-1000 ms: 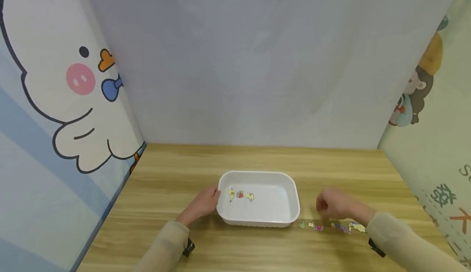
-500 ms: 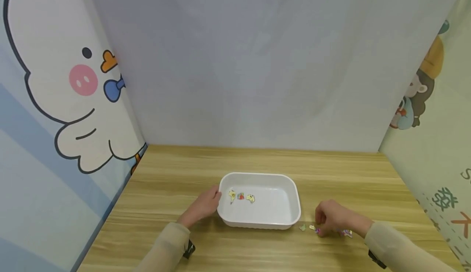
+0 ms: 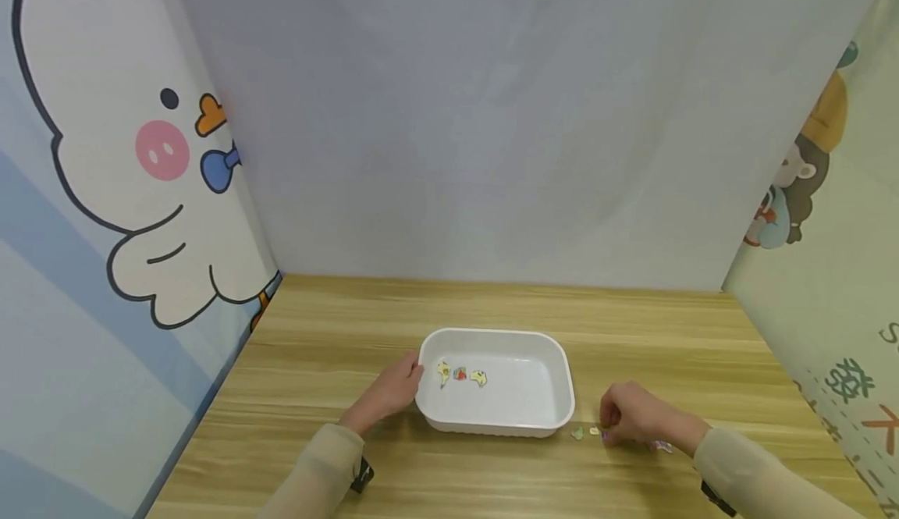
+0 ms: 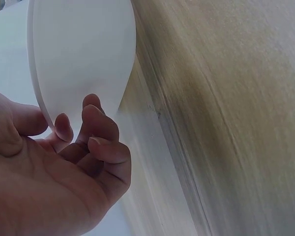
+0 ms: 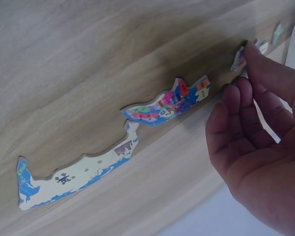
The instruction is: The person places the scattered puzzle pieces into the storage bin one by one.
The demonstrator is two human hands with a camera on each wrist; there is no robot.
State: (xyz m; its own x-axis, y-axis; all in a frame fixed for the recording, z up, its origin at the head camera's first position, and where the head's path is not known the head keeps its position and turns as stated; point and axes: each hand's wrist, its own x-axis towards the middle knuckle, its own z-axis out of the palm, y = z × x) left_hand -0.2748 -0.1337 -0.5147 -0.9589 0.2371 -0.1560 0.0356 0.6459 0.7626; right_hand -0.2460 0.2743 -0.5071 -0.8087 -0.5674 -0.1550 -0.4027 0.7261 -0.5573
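Observation:
My left hand (image 3: 388, 392) holds the left rim of a white plastic tray (image 3: 527, 391), thumb on top and fingers below in the left wrist view. At the tray's right, my right hand (image 3: 634, 413) has its fingertips on a small pink-purple puzzle piece (image 5: 238, 60), pinching it close over the table. Two larger flat map-like puzzle pieces lie beside that hand: a multicoloured piece (image 5: 169, 104) and a long cream-and-blue piece (image 5: 81, 173). A small pale piece (image 3: 594, 431) and a green piece (image 3: 577, 433) lie between this hand and the tray.
Inside the tray, on its left side, lie a yellow piece (image 3: 444, 372), a red-and-teal piece (image 3: 460, 374) and another yellow piece (image 3: 478, 378). The wood-grain table (image 3: 351, 316) meets a grey-white curtain (image 3: 456, 152) behind, with printed panels at both sides.
My right hand has come down and toward me onto the pink-purple puzzle piece, covering part of the row of pieces. The left hand has stayed on the tray rim.

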